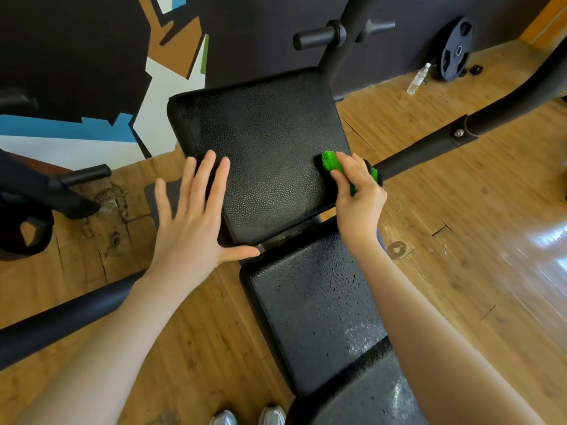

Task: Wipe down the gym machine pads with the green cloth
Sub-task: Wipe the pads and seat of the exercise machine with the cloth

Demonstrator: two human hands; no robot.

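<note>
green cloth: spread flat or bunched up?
Bunched. The green cloth is wadded under the right hand, whose fingers curl round it at the upper pad's right edge.

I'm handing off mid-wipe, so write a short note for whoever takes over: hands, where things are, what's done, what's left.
Right hand: grips the bright green fluffy cloth at the right edge of the far black textured vinyl pad.
Left hand: open, fingers flat on that pad's left edge, steadying it.
Near black textured pad: speckled with droplets or dust; cannot tell if wiped.
Done: unclear; the cloth sits on the far pad.
Left: finish the far pad, then the near pad.
</note>
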